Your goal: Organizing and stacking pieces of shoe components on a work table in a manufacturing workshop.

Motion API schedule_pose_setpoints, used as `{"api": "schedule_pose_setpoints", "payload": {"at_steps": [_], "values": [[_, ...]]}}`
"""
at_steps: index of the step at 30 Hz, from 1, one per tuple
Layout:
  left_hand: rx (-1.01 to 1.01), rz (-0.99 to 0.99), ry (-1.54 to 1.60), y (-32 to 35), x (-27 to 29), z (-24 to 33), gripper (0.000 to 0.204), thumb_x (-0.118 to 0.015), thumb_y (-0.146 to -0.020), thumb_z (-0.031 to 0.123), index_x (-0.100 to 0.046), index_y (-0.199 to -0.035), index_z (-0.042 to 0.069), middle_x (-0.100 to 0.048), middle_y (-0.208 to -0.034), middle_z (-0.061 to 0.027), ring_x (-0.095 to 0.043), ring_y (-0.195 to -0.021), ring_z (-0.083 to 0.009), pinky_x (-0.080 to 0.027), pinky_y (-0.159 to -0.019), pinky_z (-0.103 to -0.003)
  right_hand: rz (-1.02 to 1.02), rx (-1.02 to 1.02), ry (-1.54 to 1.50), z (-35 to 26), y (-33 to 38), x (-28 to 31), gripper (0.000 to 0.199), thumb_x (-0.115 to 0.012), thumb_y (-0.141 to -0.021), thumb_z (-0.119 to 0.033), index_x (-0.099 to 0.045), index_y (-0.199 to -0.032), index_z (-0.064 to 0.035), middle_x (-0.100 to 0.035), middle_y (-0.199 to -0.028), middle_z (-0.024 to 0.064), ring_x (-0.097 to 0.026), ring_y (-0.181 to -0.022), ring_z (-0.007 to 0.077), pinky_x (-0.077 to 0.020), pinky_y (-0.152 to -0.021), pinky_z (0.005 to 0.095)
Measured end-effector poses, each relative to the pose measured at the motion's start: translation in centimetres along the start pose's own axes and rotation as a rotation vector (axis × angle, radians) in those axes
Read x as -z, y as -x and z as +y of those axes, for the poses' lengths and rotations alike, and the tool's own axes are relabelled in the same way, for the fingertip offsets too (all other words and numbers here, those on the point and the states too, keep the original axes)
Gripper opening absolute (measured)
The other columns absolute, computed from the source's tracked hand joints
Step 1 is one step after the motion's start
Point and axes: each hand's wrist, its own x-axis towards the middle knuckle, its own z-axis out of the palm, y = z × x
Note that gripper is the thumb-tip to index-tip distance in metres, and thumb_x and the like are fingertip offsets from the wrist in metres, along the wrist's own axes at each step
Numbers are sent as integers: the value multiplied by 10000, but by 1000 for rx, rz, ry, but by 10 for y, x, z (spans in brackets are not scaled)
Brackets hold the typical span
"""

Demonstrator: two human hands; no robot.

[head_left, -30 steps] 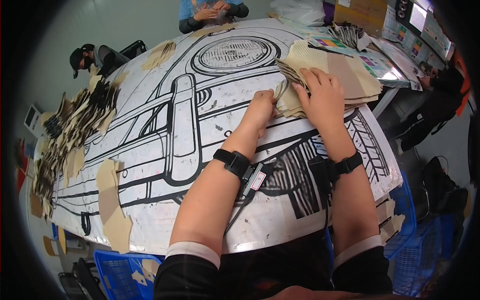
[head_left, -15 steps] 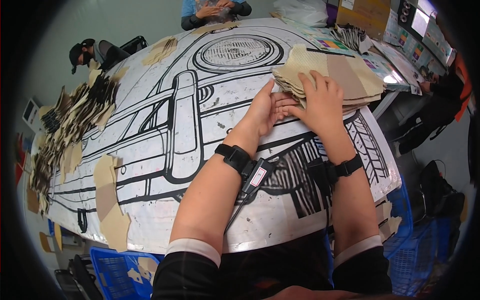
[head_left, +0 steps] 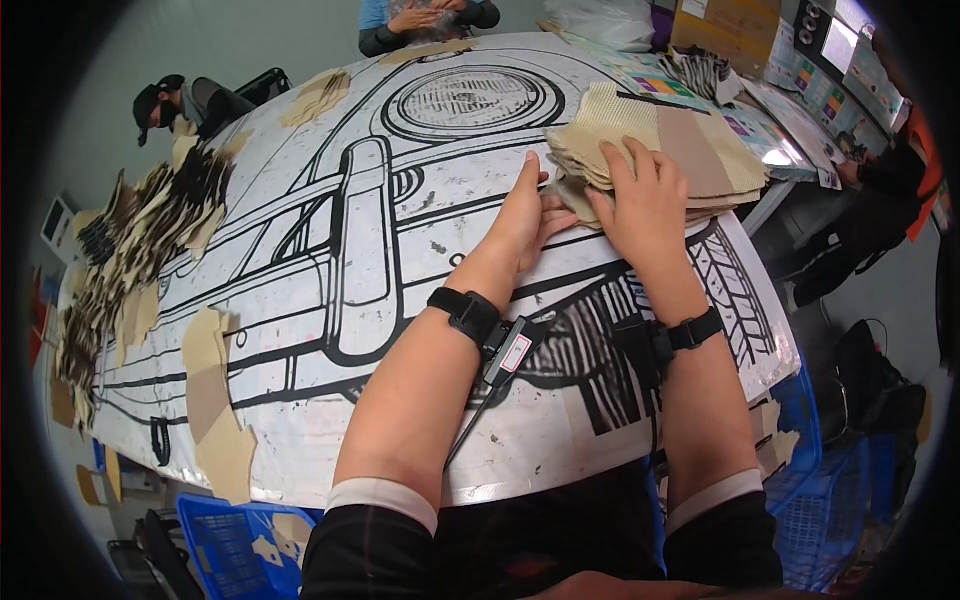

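Note:
A thick stack of beige and tan fabric pieces (head_left: 690,140) lies at the right side of the table, its layers showing at the left edge. My right hand (head_left: 645,195) grips its near-left part, with fingers spread over the top piece and the thumb against the layered edge. A greyish corner of a lower piece sticks out beside that thumb. Close to this corner is my left hand (head_left: 528,215), thumb raised and fingers apart; its fingertips are at the stack's edge, partly hard to make out. Black straps with small devices circle both wrists.
The table (head_left: 430,240) has a white cover with black line drawings. A single fabric piece (head_left: 218,410) lies near left, and heaped pieces (head_left: 150,230) line the left edge. Blue baskets (head_left: 235,540) stand below. Other people are beyond the table and at the right.
My left hand has drawn slightly back, and its fingers have separated from my right hand. A greyish corner now shows between the hands. My right hand has shifted only a little.

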Motion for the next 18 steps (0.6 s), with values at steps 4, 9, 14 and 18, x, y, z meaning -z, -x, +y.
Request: {"api": "schedule_pose_setpoints", "payload": {"at_steps": [4,9,14,18], "values": [[12,-142,133,1,-2,2,685,-253,-893,523,-286,-1287,-36,-463,-1146,-238,-488,-988,-252,-407,-863,-314,-25,15,-6,-4,1,4,546,-694,-643,-280,-514,-1138,-140,-468,-1183,74,-412,-1040,256,-306,-875,416],[-95,0,-168,-6,4,-5,649,-258,-897,514,-366,-1238,-27,-486,-1126,-208,-445,-1023,-247,-340,-923,-337,-27,7,33,-1,2,2,548,-682,-647,-264,-512,-1153,-137,-471,-1187,76,-416,-1051,263,-297,-902,412],[-67,176,-304,-7,8,-3,607,-279,-903,493,-394,-1212,-17,-512,-1092,-185,-463,-931,-213,-382,-855,-313,10,3,57,-1,2,1,525,-693,-628,-263,-535,-1114,-148,-473,-1175,55,-412,-1038,233,-307,-876,398],[20,165,-140,-9,13,0,579,-297,-905,476,-408,-1193,-15,-535,-1013,-173,-479,-760,-166,-425,-720,-264,-5,-3,34,-2,2,1,539,-680,-653,-255,-512,-1152,-139,-472,-1184,74,-417,-1048,256,-302,-897,409]]}}
